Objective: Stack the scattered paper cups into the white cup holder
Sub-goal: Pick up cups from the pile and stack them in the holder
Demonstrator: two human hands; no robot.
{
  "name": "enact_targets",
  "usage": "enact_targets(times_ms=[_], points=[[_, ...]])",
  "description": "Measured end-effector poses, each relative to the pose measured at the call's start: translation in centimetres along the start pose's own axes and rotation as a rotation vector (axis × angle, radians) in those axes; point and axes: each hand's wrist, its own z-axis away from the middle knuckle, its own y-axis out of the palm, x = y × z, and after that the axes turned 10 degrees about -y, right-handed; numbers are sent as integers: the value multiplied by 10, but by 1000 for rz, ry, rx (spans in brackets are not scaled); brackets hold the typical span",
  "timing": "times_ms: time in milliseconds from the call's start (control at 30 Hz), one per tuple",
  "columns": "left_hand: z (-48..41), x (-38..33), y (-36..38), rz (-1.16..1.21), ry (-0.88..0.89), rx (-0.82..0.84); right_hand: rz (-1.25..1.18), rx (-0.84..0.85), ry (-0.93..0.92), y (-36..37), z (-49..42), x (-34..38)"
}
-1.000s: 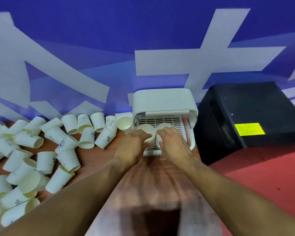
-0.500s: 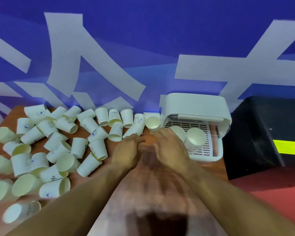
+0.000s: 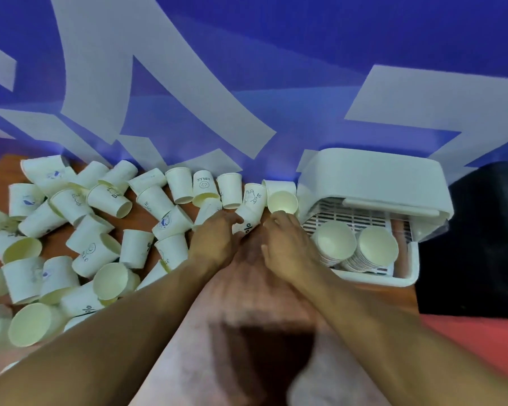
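Two stacks [image 3: 335, 241] of nested cups lie on their sides in the white holder [image 3: 373, 177], side by side on its slatted floor, mouths facing the camera, under the raised lid. The holder stands at the right end of the table [image 3: 6, 171], against the blue wall [image 3: 305, 54]. Dozens of loose cups [image 3: 94, 250] lie scattered over the table to its left, most tipped over, some leaning on each other. The left hand [image 3: 217, 238] curls over a marked cup [image 3: 247, 222] lying just left of the holder, fingers above it and thumb below, pinching it. The right hand [image 3: 288, 244] sits beside it with bent fingers, its fingertips [image 3: 276, 218] at the rim of an open cup [image 3: 282, 202] lying next to the holder; I cannot tell whether it grips that cup.
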Motion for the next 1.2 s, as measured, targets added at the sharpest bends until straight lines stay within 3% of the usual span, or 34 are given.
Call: enact_targets(times_ms=[367,833,1000,1200], points=[[-51,-8,32,-183,43,212,75,72,51,26,-32,-19],[-24,-6,30,-388,49,176,158,161,30,30,-27,-13],[-3,-7,17,-448,78,199,164,267,52,31,-22,-18],[19,-4,-1,-453,86,112,193,268,52,27,-22,-9]])
